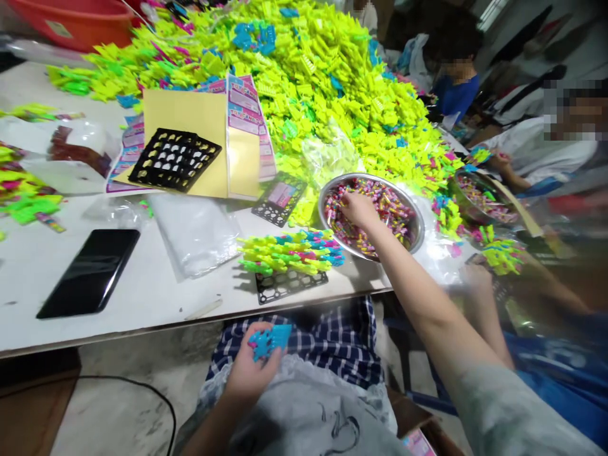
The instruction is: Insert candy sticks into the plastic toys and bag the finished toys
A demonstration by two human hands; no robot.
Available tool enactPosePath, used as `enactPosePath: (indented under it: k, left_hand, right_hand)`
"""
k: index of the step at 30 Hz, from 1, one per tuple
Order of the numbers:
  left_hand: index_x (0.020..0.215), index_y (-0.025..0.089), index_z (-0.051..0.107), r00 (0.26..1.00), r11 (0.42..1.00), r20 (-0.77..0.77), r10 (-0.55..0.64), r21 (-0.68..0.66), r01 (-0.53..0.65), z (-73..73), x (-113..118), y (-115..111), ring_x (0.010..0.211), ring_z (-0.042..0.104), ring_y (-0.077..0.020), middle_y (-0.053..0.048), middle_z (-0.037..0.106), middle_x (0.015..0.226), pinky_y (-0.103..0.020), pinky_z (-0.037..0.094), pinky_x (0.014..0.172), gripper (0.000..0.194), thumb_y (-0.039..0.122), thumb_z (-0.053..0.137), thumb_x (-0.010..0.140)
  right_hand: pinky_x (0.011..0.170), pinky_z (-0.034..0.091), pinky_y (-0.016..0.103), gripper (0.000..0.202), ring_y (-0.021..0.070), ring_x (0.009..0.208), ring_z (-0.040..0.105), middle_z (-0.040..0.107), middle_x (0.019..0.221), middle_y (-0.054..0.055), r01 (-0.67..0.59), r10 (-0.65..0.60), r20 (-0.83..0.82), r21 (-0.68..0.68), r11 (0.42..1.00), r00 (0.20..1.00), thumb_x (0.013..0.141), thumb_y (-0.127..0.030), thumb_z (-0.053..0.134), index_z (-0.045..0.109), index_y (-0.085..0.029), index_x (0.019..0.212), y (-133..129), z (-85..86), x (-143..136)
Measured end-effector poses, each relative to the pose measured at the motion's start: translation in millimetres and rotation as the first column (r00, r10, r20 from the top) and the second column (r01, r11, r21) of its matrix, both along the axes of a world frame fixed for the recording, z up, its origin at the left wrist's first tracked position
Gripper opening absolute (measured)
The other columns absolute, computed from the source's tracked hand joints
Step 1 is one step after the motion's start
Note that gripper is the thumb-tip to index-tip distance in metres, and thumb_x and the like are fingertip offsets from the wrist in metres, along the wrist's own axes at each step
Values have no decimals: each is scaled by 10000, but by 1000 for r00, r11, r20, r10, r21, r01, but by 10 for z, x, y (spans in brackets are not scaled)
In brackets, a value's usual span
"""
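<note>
Lying ahead and to the right of the left hand (254,370), the metal bowl (420,231) had the right hand (360,210) inside it, fingertips buried among small multicoloured bits (389,204); could not tell whether they pinched any. Left hand, over the lap on the near side of the table (156,320) edge, pinched a blue plastic piece (272,340) between thumb and fingers. Piece's long axis ran roughly sideways, flat end toward the bowl's side. Between both hands: a bundle of coloured pieces (289,251) above a black grid (292,288). Right hand nearer the bits, left well apart.
</note>
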State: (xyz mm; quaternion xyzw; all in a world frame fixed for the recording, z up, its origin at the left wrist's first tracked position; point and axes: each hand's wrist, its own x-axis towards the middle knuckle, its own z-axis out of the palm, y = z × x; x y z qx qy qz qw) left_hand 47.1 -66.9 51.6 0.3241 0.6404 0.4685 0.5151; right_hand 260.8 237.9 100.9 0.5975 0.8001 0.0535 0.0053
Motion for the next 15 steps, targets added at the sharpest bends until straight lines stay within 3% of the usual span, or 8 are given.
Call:
enactPosePath:
  k: [5,12,15]
  left_hand:
    - [823,236,412,1000,1000,25,14,6,-14,56,-62,0,648,576,-126,10,559,753,-251,493,651,297,340,591,611]
    - [850,223,425,997,996,80,-15,-84,22,81,-169,16,628,591,-131,26,556,695,-257,509,639,346,346,635,603]
    - [932,227,412,993,995,118,20,-99,-8,139,-143,47,683,612,-138,8,567,782,-259,516,646,413,350,643,612]
  right_hand:
    - [765,393,334,264,266,947,552,595,1033,171,51,-51,49,-7,999,997,843,-172,415,517,-108,1077,219,-129,-206]
    - [773,388,352,252,278,968,541,574,1041,180,26,-24,95,-19,999,995,832,-103,390,531,-101,1040,108,-163,-287]
    - [766,391,343,254,275,941,552,585,1019,175,31,-28,76,-39,999,997,790,-100,460,548,-100,1029,100,-135,-292]
